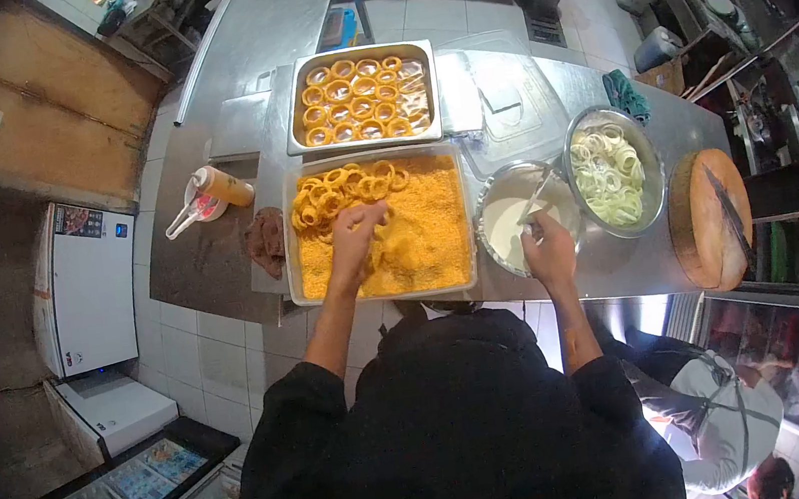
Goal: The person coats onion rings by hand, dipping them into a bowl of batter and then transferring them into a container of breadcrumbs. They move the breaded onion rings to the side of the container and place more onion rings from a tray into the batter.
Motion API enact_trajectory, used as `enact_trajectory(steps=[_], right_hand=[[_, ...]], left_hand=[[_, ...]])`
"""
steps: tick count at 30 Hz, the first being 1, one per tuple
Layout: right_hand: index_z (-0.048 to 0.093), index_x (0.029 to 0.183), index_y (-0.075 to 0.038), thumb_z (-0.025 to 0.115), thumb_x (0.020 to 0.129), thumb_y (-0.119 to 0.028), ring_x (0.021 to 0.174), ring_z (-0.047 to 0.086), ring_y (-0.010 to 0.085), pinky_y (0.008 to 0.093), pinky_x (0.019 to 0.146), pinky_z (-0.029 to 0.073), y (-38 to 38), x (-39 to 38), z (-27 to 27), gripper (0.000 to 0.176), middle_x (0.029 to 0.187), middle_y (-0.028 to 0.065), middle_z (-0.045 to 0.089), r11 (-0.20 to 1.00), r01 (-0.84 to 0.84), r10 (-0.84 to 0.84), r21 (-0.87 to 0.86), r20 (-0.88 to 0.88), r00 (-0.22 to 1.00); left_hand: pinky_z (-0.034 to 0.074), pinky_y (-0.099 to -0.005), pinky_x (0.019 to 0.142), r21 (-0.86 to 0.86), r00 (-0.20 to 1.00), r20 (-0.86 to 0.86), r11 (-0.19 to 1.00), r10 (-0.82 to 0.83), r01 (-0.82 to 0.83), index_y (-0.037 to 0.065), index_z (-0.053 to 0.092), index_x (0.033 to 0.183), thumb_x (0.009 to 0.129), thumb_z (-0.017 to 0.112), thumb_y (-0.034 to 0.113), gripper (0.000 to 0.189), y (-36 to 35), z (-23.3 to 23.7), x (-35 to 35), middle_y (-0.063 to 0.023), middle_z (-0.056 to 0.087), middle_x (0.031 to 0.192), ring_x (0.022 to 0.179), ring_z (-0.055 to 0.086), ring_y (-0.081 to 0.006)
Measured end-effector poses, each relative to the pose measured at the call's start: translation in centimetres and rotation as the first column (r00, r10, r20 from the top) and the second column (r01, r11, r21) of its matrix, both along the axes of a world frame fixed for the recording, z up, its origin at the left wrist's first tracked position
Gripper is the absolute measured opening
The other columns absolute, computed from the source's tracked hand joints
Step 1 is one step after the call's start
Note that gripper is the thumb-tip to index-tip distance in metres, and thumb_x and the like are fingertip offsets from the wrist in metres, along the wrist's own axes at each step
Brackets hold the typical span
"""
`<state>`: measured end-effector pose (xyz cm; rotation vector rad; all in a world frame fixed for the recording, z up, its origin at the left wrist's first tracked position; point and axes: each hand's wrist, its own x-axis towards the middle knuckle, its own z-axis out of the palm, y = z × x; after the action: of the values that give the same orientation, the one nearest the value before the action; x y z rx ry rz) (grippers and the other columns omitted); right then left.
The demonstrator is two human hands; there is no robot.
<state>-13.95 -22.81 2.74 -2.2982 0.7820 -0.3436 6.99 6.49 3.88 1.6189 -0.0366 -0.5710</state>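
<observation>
My left hand is over a plastic tub of orange breadcrumbs, fingers pinched together; what they hold, if anything, I cannot make out. Crumbed onion rings lie heaped in the tub's far left corner, just beyond that hand. My right hand is closed at the near side of a metal bowl of pale batter, on a long metal utensil that slants across the bowl. Beside it, a larger metal bowl holds sliced raw onion rings.
Behind the tub, a steel tray carries rows of crumbed rings. A round chopping board with a knife lies at right. A sauce bottle, brown cloth and clear lid are around. Another person is at lower right.
</observation>
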Motion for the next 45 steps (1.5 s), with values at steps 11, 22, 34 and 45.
enact_trajectory(steps=[11, 22, 34, 45], right_hand=[[0.073, 0.109, -0.01, 0.073, 0.086, -0.015, 0.09, 0.074, 0.036, 0.0459, 0.081, 0.057, -0.3, -0.2, -0.3, 0.023, 0.096, 0.0152, 0.076, 1.0, -0.021, 0.021, 0.012, 0.024, 0.999], [0.078, 0.109, -0.01, 0.074, 0.08, -0.013, 0.108, 0.067, 0.0416, 0.0514, 0.095, 0.056, -0.8, -0.2, 0.2, 0.029, 0.11, 0.0223, 0.067, 0.952, -0.285, 0.233, -0.113, -0.338, 0.912], [0.078, 0.112, -0.008, 0.075, 0.076, -0.016, 0.113, 0.063, 0.0416, 0.0519, 0.099, 0.054, -2.9, 0.7, 0.9, 0.037, 0.112, 0.0215, 0.065, 0.872, -0.487, 0.424, -0.041, -0.433, 0.796], [0.068, 0.123, -0.004, 0.074, 0.087, -0.009, 0.101, 0.07, 0.037, 0.0456, 0.091, 0.056, -1.9, 1.7, 8.3, 0.036, 0.109, 0.017, 0.072, 0.98, -0.17, 0.18, -0.102, 0.099, 0.979]], left_hand=[[0.022, -0.0644, 0.113, 0.598, 0.763, 0.63, 0.718, -0.145, -0.356, 0.006, 0.078, 0.092, 0.086, 0.084, 0.046, 0.041, -2.9, -1.0, 3.9, -0.0143, 0.055, 0.134, 0.14, 0.037, -0.0371], [0.019, -0.066, 0.112, 0.575, 0.569, 0.758, 0.737, -0.318, -0.355, 0.007, 0.074, 0.101, 0.085, 0.084, 0.04, 0.038, -1.1, -1.2, -1.9, -0.0174, 0.051, 0.136, 0.142, 0.035, -0.0392], [0.019, -0.0663, 0.112, 0.629, 0.622, 0.693, 0.728, -0.365, -0.274, 0.006, 0.073, 0.1, 0.086, 0.081, 0.037, 0.035, 2.1, -3.1, -6.4, -0.0196, 0.051, 0.139, 0.144, 0.034, -0.0399], [0.02, -0.0634, 0.114, 0.637, 0.617, 0.692, 0.72, -0.376, -0.275, 0.005, 0.072, 0.102, 0.089, 0.079, 0.032, 0.031, 2.0, -3.8, -6.3, -0.0208, 0.055, 0.136, 0.142, 0.037, -0.039]])
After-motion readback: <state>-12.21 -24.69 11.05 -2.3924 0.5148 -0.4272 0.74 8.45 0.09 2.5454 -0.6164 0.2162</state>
